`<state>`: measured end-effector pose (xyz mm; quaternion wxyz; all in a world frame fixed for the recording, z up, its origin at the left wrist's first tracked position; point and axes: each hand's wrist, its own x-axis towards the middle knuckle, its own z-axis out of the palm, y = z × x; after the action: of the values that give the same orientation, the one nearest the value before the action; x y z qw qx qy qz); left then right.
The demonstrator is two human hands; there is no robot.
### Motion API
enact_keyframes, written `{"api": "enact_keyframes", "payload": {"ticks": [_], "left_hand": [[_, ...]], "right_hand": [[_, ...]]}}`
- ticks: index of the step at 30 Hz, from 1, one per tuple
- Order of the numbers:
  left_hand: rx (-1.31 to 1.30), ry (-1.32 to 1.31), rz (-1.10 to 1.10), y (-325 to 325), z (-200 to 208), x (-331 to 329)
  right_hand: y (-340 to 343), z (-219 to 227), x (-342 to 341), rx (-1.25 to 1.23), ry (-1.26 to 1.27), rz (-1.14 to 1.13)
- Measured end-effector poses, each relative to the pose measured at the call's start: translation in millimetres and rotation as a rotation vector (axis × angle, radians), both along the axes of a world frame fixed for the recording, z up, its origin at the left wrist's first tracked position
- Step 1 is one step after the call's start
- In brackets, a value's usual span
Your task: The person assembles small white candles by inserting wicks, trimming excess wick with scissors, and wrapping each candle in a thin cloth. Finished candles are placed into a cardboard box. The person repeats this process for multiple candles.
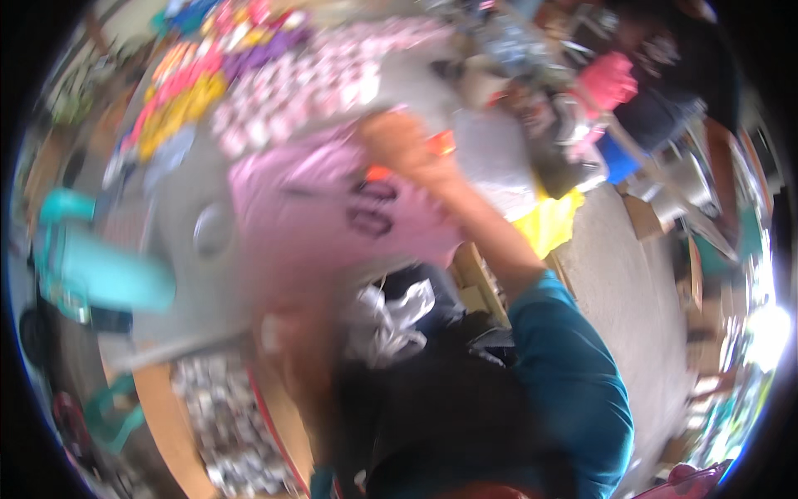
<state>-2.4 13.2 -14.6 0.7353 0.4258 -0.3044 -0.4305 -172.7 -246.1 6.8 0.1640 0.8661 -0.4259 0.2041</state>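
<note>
A pink garment [291, 224] with dark printed marks lies spread over the grey table in front of me. My right hand [399, 148] is at its far edge, fingers curled closed around a small orange object whose bright ends stick out on both sides; its kind is too blurred to tell. My left hand [291, 333] is smeared by motion near the table's front edge, below the garment, and its fingers do not show clearly. Crumpled white plastic [403, 320] lies close to my body, right of the left hand.
Folded pink-and-white bundles [307, 96] and yellow, purple and red cloth [187, 108] cover the far table. A turquoise machine-like object [108, 266] stands left. An open carton [224, 424] of small grey-white pieces sits lower left. Another person [698, 75] is at the upper right.
</note>
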Motion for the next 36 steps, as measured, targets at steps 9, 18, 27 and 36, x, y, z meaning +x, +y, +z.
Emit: {"api": "enact_keyframes", "payload": {"ticks": [9, 18, 27, 36], "left_hand": [[-0.020, -0.088, -0.159, -9, 2, 5], [-0.004, -0.424, -0.080, -14, 15, 0], [-0.276, 0.020, -0.118, -44, 34, 16], [-0.332, 0.722, -0.292, -65, 46, 15]], "right_hand": [[-16, 1, 36, 0.129, 0.207, -0.117], [28, 48, 13, -0.318, -0.535, 0.384], [149, 57, -8, -0.078, -0.557, 0.592], [191, 15, -4, 0.205, -0.586, 0.465]]}}
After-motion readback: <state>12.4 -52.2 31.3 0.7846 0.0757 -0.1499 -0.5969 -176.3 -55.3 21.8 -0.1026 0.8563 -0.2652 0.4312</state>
